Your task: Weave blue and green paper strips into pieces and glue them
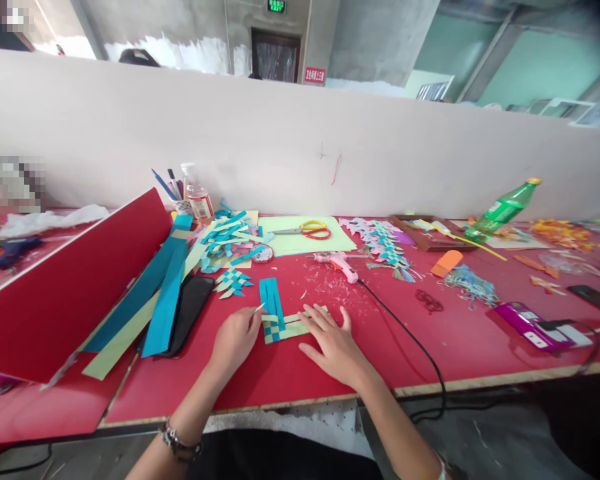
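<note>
A small weave of blue and pale green paper strips (pixel 273 331) lies on the red table in front of me. Its blue strips point away from me and its green ones run to the right. At its left edge, my left hand (pixel 236 339) is closed in a pinch on a thin pale paper strip (pixel 260 307), whose tip sticks out past the fingers. My right hand (pixel 334 343) rests palm down with fingers spread, over the green strips' right end. Just beyond the weave is a finished-looking woven piece (pixel 233 283) in blue and green.
A pink glue gun (pixel 337 263) with a black cord lies ahead. Scissors (pixel 305 230) rest on green paper sheets (pixel 293 245). Paper scraps (pixel 225 240), long strips (pixel 167 293) and a red divider board (pixel 80 293) are leftward. A green bottle (pixel 503 210) leans at right.
</note>
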The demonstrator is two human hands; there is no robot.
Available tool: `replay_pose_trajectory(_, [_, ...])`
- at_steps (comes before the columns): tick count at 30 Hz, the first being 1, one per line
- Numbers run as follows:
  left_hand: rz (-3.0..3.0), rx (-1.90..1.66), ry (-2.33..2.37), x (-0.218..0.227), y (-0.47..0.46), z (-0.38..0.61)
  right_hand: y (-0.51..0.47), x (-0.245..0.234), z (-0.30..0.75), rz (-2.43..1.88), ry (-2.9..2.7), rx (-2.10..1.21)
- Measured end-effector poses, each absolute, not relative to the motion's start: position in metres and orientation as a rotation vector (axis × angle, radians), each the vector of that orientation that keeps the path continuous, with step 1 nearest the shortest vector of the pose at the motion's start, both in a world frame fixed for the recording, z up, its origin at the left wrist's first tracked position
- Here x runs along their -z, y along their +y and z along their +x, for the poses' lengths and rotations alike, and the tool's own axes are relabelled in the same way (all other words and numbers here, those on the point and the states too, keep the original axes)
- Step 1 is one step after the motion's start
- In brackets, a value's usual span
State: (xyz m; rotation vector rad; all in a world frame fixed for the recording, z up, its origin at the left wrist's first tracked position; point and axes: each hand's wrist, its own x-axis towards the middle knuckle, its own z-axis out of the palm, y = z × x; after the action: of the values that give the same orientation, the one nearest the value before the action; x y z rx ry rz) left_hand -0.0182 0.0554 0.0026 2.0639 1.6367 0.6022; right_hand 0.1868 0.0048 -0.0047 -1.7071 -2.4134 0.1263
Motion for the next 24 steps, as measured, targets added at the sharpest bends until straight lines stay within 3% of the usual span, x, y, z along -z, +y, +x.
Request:
replay_pose_trajectory(16, [1.956, -0.588, 1.748, -0.001, 0.053, -0.029, -0.001, 0.015, 0.192, -1.832, -2.291, -0.016])
replay_pose_trajectory(24, [2.001, -0.588, 1.643, 0.001, 0.052, -0.028, 0.049, -0.001, 0.249, -1.806, -1.815, 0.007])
